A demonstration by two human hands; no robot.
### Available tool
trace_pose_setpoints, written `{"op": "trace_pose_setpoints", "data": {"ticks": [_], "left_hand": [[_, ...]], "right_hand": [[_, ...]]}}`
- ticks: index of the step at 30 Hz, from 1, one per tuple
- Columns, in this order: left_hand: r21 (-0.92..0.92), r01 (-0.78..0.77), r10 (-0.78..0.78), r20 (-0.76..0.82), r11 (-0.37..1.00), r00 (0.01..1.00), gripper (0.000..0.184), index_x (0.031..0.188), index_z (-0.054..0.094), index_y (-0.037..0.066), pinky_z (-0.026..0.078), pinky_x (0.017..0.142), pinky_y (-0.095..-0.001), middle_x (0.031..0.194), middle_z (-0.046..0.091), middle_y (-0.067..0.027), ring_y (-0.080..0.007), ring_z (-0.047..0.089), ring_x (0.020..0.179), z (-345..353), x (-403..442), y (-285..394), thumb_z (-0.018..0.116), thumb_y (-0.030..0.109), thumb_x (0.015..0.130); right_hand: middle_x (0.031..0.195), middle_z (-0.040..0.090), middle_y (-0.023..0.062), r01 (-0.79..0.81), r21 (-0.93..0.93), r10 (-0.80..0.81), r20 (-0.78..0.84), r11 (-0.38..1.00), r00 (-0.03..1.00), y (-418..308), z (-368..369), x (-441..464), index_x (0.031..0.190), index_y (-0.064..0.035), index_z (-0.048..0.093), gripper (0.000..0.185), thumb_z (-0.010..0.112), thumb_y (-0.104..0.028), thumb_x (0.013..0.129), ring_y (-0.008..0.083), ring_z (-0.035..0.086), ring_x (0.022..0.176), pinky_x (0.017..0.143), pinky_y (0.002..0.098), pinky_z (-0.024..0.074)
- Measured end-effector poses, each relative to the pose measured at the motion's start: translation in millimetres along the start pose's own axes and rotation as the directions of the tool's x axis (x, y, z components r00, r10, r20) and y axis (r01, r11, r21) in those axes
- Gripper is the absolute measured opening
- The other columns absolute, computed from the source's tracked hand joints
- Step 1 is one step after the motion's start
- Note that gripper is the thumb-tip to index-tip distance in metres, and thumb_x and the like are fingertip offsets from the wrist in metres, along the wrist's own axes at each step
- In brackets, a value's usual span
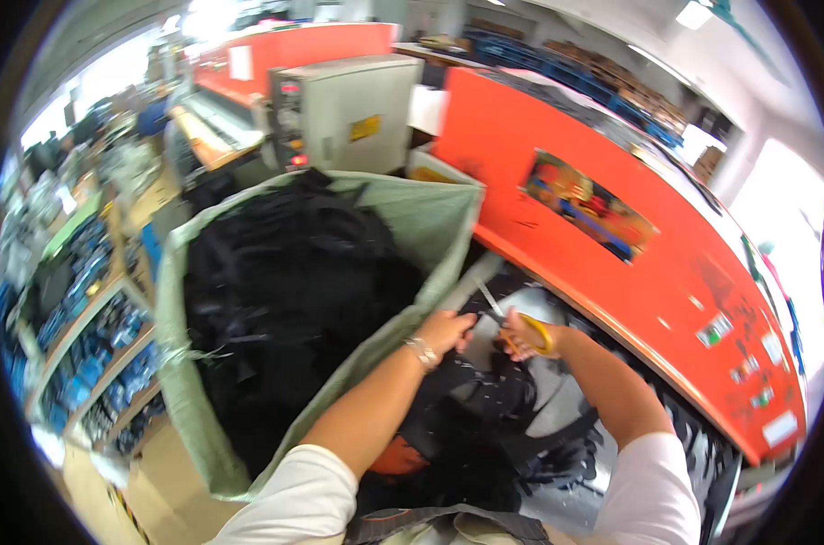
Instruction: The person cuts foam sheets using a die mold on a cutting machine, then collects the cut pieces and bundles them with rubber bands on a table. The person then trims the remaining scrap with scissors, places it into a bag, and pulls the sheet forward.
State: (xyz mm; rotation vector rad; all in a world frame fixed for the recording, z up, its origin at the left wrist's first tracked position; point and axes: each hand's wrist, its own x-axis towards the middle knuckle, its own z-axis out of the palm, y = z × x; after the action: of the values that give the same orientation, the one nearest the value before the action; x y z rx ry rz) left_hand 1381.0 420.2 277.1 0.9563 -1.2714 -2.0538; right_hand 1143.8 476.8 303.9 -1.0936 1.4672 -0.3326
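My right hand [523, 338] is closed around a pair of scissors [490, 298] with a yellow handle; the blades point up and away from me. Just left of it, my left hand [447, 332] has its fingers curled in on the edge of some black sheet material [462, 374]. The two hands are close together, with the blade tips between and beyond them. More of this black material, cut in strips and pieces, lies below the hands on a grey metal surface [557, 386]. Motion blur hides the exact edge between the fingers.
A large pale green woven bag [180, 372] full of black material [294, 263] stands at my left. A long orange machine panel [611, 191] runs along the right. Behind the bag is a grey control cabinet [366, 113]. Shelves [103, 318] with bluish items stand far left.
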Motion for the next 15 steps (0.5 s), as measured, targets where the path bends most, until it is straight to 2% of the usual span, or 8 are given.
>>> {"op": "trace_pose_setpoints", "data": {"ticks": [1,2,4,5,6,8,11,15], "left_hand": [[-0.051,-0.021,0.02,-0.012,0.998,1.0,0.027,0.091,0.061,0.003,0.043,0.05,-0.0261,0.075,0.061,-0.0055,-0.0121,0.052,0.055,-6.6,3.6,-5.5,0.067,0.029,0.089],[-0.036,-0.017,0.015,-0.062,0.999,0.998,0.031,0.091,0.062,0.003,0.043,0.05,-0.026,0.073,0.06,-0.0054,-0.0126,0.052,0.056,-8.6,3.4,-6.2,0.069,0.033,0.087],[0.085,-0.028,0.033,-0.056,0.996,0.998,0.041,0.095,0.064,0.002,0.041,0.048,-0.026,0.072,0.06,-0.0056,-0.0122,0.051,0.057,-18.4,14.1,-14.7,0.072,0.04,0.083],[0.091,0.009,-0.001,-0.087,0.996,0.996,0.043,0.096,0.065,0.002,0.04,0.046,-0.0258,0.07,0.059,-0.0049,-0.0112,0.05,0.055,-16.7,12.1,-12.3,0.073,0.042,0.082],[0.068,-0.024,0.028,-0.062,0.997,0.998,0.043,0.095,0.065,0.003,0.037,0.045,-0.0247,0.066,0.055,-0.0022,-0.0098,0.046,0.053,-16.3,11.4,-12.4,0.073,0.044,0.083],[0.005,-0.034,0.034,-0.048,0.999,0.998,0.043,0.092,0.065,0.006,0.029,0.043,-0.025,0.063,0.046,0.0028,-0.008,0.037,0.052,-13.6,16.6,-16.5,0.073,0.047,0.083],[-0.017,0.02,-0.02,0.001,1.0,1.0,0.035,0.091,0.061,0.008,0.024,0.041,-0.0257,0.059,0.042,0.0039,-0.0067,0.032,0.045,-5.7,14.7,-16.0,0.069,0.041,0.087],[-0.064,0.015,-0.012,0.044,0.998,0.999,0.027,0.089,0.058,0.009,0.024,0.04,-0.0269,0.055,0.04,0.0038,-0.0068,0.032,0.043,-3.6,8.5,-8.5,0.066,0.034,0.087]], "right_hand": [[0.075,0.054,0.0031,-0.039,0.084,0.033,0.065,0.996,0.997,9.0,-0.5,23.5,0.099,-0.0055,0.056,0.091,0.024,-0.089,0.079,0.0148,0.053,0.061,0.058,0.0284,0.0471],[0.068,0.053,0.0014,0.127,0.026,-0.129,0.167,0.992,0.977,2.3,5.8,14.0,0.087,-0.0093,0.055,0.081,0.022,-0.084,0.085,0.0132,0.05,0.055,0.051,0.0276,0.0428],[0.06,0.05,0.0013,0.172,-0.067,-0.162,0.127,0.983,0.979,17.9,9.1,19.2,0.079,-0.0087,0.056,0.074,0.021,-0.072,0.094,0.0126,0.047,0.049,0.044,0.028,0.0363],[0.057,0.049,0.0012,0.055,0.049,-0.055,0.006,0.997,0.998,23.2,11.6,18.5,0.077,-0.0058,0.057,0.074,0.024,-0.07,0.095,0.0138,0.046,0.045,0.043,0.0282,0.0367],[0.055,0.047,0.0011,0.047,-0.081,-0.049,-0.026,0.996,0.998,0.8,22.6,-3.4,0.077,-0.0045,0.056,0.073,0.028,-0.069,0.096,0.0138,0.043,0.042,0.042,0.0305,0.0378],[0.054,0.044,0.0016,0.036,-0.043,-0.039,-0.079,0.998,0.996,-1.3,23.9,-14.0,0.076,-0.0025,0.057,0.062,0.042,-0.06,0.096,0.0145,0.041,0.04,0.041,0.033,0.0391],[0.055,0.049,0.0062,-0.086,0.085,0.094,-0.106,0.993,0.99,-13.2,26.6,-24.7,0.078,0.0001,0.06,0.034,0.062,-0.032,0.088,0.0168,0.045,0.041,0.043,0.0336,0.0412],[0.065,0.059,0.0048,-0.018,0.082,0.019,-0.008,0.997,1.0,2.0,19.2,28.4,0.086,-0.0008,0.065,0.033,0.058,-0.033,0.087,0.0136,0.052,0.052,0.051,0.0268,0.0429]]}}
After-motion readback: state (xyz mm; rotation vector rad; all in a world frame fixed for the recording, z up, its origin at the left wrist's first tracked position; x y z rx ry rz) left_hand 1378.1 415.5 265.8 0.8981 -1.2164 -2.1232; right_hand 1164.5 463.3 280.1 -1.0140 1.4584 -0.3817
